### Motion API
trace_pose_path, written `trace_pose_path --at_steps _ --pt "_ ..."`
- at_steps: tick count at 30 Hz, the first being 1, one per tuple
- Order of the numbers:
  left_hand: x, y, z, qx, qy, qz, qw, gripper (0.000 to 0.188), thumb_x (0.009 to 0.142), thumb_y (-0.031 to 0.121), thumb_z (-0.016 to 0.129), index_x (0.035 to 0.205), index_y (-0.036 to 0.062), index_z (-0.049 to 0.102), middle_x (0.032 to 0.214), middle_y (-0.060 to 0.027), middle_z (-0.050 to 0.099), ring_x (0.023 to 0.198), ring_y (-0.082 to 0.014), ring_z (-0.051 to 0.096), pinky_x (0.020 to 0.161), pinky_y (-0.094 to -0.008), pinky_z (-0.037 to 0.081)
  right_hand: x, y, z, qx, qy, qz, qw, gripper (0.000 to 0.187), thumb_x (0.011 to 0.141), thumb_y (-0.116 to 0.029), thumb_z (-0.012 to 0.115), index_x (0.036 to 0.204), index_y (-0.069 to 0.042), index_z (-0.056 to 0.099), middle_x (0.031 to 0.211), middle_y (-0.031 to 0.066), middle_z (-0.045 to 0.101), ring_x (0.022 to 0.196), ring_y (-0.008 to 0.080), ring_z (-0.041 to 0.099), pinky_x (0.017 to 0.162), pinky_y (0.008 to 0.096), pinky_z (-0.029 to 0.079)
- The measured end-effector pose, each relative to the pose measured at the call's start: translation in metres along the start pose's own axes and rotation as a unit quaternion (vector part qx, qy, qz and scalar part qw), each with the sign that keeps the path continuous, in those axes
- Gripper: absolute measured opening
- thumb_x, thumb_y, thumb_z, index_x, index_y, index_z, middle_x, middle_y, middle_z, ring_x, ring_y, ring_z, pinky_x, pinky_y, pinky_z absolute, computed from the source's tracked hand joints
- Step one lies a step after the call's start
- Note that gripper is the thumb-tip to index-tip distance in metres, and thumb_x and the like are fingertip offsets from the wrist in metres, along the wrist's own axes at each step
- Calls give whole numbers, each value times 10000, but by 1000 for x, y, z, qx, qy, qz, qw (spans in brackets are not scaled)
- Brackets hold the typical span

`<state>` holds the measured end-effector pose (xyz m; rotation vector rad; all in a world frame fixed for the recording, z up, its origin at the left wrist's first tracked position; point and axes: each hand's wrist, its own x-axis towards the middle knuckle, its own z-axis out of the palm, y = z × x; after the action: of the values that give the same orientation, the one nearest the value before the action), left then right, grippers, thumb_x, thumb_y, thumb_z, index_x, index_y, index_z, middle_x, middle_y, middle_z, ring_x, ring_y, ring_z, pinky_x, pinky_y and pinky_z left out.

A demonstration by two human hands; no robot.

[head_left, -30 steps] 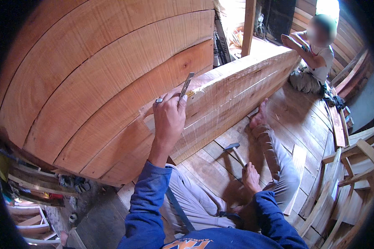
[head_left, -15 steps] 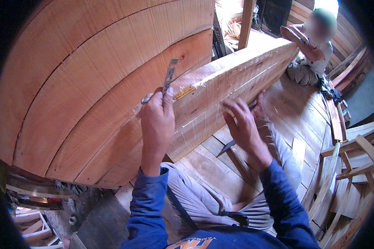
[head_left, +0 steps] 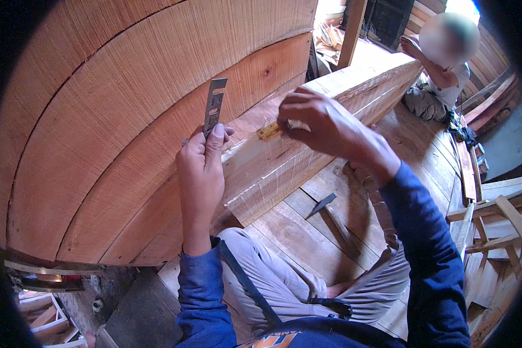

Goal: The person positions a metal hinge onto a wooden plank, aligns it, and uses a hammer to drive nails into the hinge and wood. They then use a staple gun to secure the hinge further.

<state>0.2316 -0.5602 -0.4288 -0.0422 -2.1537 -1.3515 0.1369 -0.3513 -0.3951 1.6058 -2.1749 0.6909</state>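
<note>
A flat grey metal strip with slots (head_left: 214,104) stands upright in my left hand (head_left: 200,168), pinched between thumb and fingers. Beside that hand, the curved planked wooden wall (head_left: 127,127) rises on the left. My right hand (head_left: 325,122) is over the long wooden beam (head_left: 272,180), fingers curled together. A short yellow strip (head_left: 268,131), like a piece of folding rule, lies at the beam's upper edge by those fingertips. Whether they touch it or hold something small is hard to make out.
On the plank floor in front of my crossed legs lies a hammer (head_left: 337,225). Another person (head_left: 441,81) sits at the far right, beyond the beam's end. Wooden framing (head_left: 499,226) stands along the right. An upright post (head_left: 352,35) is at the back.
My right hand has risen and moved left, from above the floor to the yellow strip, and its fingers have closed. My left hand has shifted slightly left, turning the metal strip's slotted face toward me.
</note>
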Motion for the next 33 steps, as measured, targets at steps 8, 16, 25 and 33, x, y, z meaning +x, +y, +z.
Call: trace_pose_path --at_steps 8,16,25,33 --pt "-3 -7 5 -4 4 5 1000 374 970 297 500 852 -31 635 784 -121 656 732 -202 622 667 -320 459 -54 -27 30 -92 88 87 988 238 779 -77 648 1015 -48 632 1211 101 550 1102 296 519 891 394 442" --pt "-8 -1 5 21 0 15 1000 333 962 282 506 880 2 664 805 -120 648 779 -239 600 704 -349 446 -45 -26 39 -131 88 153 975 446 772 -70 629 1207 -58 532 1239 110 512 1118 277 488 885 393 414" --pt "-9 5 1 48 -8 12 999 296 958 236 509 908 -12 663 815 -134 625 811 -269 586 730 -370 439 -46 -38 35 -70 84 184 977 509 773 -91 627 1263 -63 490 1273 121 490 1191 291 442 930 434 389" --pt "-91 29 35 38 -167 0 985 249 941 154 521 871 -61 626 857 -174 605 805 -298 592 725 -373 450 -109 -86 54 270 195 299 894 371 896 -224 620 1182 1 547 1033 151 608 951 250 597 796 335 488"
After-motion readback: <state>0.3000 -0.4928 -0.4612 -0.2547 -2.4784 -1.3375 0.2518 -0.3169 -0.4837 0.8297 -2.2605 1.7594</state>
